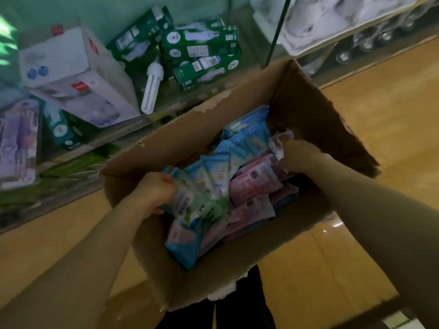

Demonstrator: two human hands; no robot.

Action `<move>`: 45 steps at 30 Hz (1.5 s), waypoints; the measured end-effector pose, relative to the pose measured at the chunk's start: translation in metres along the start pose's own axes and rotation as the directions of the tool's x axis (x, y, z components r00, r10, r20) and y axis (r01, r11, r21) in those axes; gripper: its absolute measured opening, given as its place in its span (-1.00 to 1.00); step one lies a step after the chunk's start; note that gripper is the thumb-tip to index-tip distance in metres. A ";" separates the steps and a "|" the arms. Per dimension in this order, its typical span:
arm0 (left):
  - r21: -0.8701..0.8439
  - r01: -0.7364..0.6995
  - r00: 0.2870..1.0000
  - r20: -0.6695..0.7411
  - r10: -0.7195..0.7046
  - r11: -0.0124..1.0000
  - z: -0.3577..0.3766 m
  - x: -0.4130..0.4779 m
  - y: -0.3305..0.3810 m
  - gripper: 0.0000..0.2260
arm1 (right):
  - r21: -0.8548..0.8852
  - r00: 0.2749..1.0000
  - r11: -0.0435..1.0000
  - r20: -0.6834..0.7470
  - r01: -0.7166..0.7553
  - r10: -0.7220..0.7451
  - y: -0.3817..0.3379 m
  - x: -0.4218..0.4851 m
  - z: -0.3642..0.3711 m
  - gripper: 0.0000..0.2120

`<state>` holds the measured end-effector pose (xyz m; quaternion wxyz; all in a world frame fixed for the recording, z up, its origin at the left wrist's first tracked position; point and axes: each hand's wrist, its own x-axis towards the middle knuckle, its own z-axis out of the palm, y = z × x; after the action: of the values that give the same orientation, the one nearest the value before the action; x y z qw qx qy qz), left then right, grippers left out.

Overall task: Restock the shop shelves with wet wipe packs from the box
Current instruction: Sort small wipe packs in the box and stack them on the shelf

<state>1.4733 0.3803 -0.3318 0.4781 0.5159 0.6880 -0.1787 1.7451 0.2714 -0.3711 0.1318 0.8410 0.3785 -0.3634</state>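
An open cardboard box point(306, 108) stands on the floor below me, filled with several blue and pink wet wipe packs. My left hand point(154, 193) reaches into its left side and grips a bunch of blue-green packs point(197, 200). My right hand point(301, 155) is inside the right side of the box, fingers curled round a pack with a white barcode label point(276, 143). Pink packs point(256, 181) lie between the two hands.
A glass display shelf runs along the left and back, holding green boxes point(202, 51), a white box point(76, 74), a loose white bulb point(152, 89) and purple packs point(19, 141). White goods point(332, 20) sit top right. The floor point(380, 103) is yellow wood.
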 end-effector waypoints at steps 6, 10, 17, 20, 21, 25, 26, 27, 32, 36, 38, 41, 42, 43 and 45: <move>-0.076 0.012 1.000 0.003 -0.012 0.997 0.015 0.016 -0.015 -0.77 | 0.109 0.998 0.993 0.063 -0.037 0.030 0.016 0.039 0.037 -0.17; -0.160 -0.004 1.000 0.001 0.004 0.987 0.020 0.020 -0.016 -0.73 | 0.091 0.996 0.992 0.025 -0.089 0.088 0.018 0.049 0.042 -0.15; -0.280 -0.120 0.992 0.003 0.126 0.952 0.037 0.000 -0.006 -0.84 | -0.043 0.998 0.999 0.067 -0.004 0.007 0.016 0.027 0.013 -0.69; -0.349 -0.098 0.984 0.108 0.144 0.932 0.047 -0.013 0.000 -0.88 | 0.296 0.953 0.947 0.230 0.122 -0.195 -0.009 -0.016 0.004 -0.78; -0.370 -0.077 0.972 0.179 0.153 0.926 0.051 -0.018 0.001 -0.89 | 0.500 0.904 0.861 0.319 0.097 -0.287 -0.020 -0.035 0.002 -0.78; -0.581 0.117 0.906 0.394 0.152 0.805 0.059 -0.023 0.000 -0.72 | 0.794 0.738 0.604 0.445 -0.063 -0.507 -0.058 -0.067 0.017 -0.76; -0.640 0.135 0.914 0.375 0.154 0.756 0.058 -0.021 -0.002 -0.71 | 0.802 0.750 0.594 0.429 -0.060 -0.504 -0.065 -0.065 0.025 -0.72; -0.682 0.123 0.930 0.332 0.155 0.721 0.056 -0.018 -0.006 -0.70 | 0.794 0.770 0.605 0.419 -0.054 -0.481 -0.070 -0.060 0.031 -0.62; -0.761 0.016 0.990 0.104 0.097 0.649 0.056 -0.007 -0.019 -0.64 | 0.649 0.819 0.755 0.378 0.098 -0.431 -0.081 -0.036 0.033 -0.60; -0.768 -0.068 0.997 -0.072 0.020 0.637 0.045 -0.001 -0.019 -0.56 | -0.015 0.921 0.925 0.106 0.379 -0.375 -0.068 -0.022 0.042 -0.57; -0.764 -0.089 0.994 -0.112 0.006 0.639 0.033 0.001 -0.019 -0.57 | -0.333 0.950 0.891 0.151 0.308 -0.272 -0.053 -0.012 0.054 -0.40; -0.756 -0.098 0.990 -0.139 -0.013 0.647 0.018 0.005 -0.020 -0.58 | -0.413 0.964 0.873 0.161 0.261 -0.212 -0.040 -0.004 0.056 -0.37; -0.750 -0.103 0.989 -0.145 -0.011 0.654 0.014 0.006 -0.021 -0.58 | -0.409 0.966 0.875 0.127 0.259 -0.226 -0.036 0.000 0.052 -0.46; -0.738 -0.108 0.989 -0.148 -0.004 0.666 0.011 0.007 -0.022 -0.57 | -0.397 0.967 0.882 0.095 0.254 -0.236 -0.031 0.005 0.048 -0.56; -0.703 -0.125 0.987 -0.161 0.014 0.700 0.005 0.008 -0.025 -0.56 | -0.376 0.981 0.908 0.022 0.187 -0.194 -0.020 0.012 0.041 -0.69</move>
<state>1.4538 0.3715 -0.3470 0.5957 0.3287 0.7161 0.1562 1.7155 0.2712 -0.4072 0.2514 0.7621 0.5223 -0.2886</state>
